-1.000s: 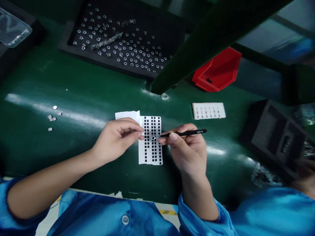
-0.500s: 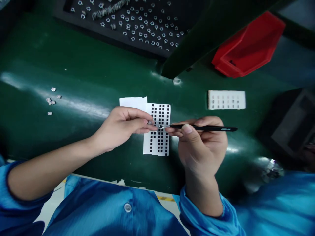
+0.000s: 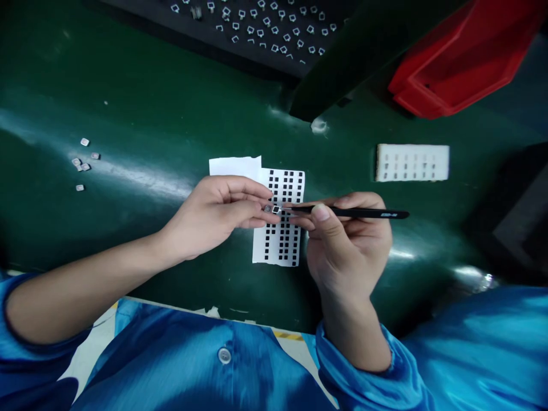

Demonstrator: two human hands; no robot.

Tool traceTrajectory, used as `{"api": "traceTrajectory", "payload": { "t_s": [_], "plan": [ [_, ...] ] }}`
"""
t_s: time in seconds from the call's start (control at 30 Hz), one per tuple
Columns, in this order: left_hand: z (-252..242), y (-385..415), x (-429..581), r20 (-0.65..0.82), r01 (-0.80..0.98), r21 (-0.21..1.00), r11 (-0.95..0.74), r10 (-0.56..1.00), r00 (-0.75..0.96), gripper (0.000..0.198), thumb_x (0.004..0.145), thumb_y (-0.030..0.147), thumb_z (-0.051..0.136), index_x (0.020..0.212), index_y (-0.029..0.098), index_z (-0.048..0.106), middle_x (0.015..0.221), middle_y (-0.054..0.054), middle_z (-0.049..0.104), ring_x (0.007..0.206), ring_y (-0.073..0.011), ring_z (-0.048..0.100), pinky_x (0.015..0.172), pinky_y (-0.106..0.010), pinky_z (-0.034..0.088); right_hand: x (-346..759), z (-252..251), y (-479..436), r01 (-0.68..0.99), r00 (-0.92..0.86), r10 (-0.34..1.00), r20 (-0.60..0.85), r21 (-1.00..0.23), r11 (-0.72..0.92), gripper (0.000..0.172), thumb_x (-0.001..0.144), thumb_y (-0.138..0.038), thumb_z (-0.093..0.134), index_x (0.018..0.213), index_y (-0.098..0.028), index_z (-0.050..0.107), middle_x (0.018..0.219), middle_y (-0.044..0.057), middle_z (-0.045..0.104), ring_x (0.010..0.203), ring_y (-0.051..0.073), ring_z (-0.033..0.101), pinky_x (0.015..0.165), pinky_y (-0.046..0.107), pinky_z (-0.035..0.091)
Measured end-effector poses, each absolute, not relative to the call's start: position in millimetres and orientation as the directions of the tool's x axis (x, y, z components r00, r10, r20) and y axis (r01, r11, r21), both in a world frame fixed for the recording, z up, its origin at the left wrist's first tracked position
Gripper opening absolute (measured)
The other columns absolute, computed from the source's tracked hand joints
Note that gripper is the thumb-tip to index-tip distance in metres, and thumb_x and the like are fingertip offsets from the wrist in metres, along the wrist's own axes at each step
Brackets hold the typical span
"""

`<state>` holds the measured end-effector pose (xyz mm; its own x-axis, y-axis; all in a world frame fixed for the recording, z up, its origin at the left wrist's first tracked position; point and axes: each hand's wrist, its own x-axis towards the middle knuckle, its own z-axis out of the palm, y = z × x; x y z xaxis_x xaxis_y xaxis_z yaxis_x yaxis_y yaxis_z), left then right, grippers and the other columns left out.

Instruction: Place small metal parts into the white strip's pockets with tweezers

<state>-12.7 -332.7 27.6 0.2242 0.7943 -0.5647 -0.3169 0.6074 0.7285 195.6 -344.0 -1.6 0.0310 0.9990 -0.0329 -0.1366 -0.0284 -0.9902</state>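
Observation:
My right hand (image 3: 349,242) grips black tweezers (image 3: 363,213), held nearly level with the tips pointing left. At the tips is a small square piece with a black face and pale rim (image 3: 276,210). My left hand (image 3: 222,214) is closed in a pinch on a small metal part (image 3: 268,209), right beside the square piece; whether the two touch I cannot tell. Below both hands lies a white sheet (image 3: 260,251) with rows of small black squares, partly covered by my fingers. A blank white paper (image 3: 235,166) adjoins its upper left.
Several small metal parts (image 3: 85,166) lie on the green table (image 3: 141,125) at left. A dark tray (image 3: 257,63) of square frames is at the top, beside a dark green post (image 3: 317,97). A red bin (image 3: 462,85) and a white block with slots (image 3: 413,162) stand right.
The tweezers have brought the black-faced square piece leftward, up against my left fingertips. The view has shifted slightly, so the tray sits higher and the red bin farther right.

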Motion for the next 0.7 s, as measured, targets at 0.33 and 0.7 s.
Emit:
{"api": "traceTrajectory", "payload": {
  "t_s": [0.33,0.7],
  "plan": [
    [27.8,-332.8,-12.8,-0.56,-0.297,0.738,0.606,0.796,0.231,0.01,0.094,0.011,0.076,0.102,0.014,0.082,0.105,-0.009,0.088,0.099,-0.024,0.087,0.097,-0.035,0.071,193.6,-4.0,-345.4,-0.107,0.017,0.998,-0.055,-0.993,-0.053,0.028,0.095,-0.03,0.092,0.104,-0.03,0.066,0.094,-0.004,0.087,0.086,0.019,0.088,0.073,0.024,0.073],
    [27.0,-333.2,-13.1,-0.544,-0.3,0.746,0.595,0.804,0.241,0.008,0.095,0.013,0.078,0.101,0.014,0.083,0.098,-0.008,0.087,0.098,-0.0244,0.087,0.094,-0.035,0.071,198.4,-3.8,-338.9,-0.222,0.019,0.993,-0.118,-0.969,-0.11,0.031,0.096,-0.035,0.092,0.106,-0.03,0.063,0.091,-0.005,0.086,0.085,0.019,0.089,0.07,0.024,0.073]
  ]
}}
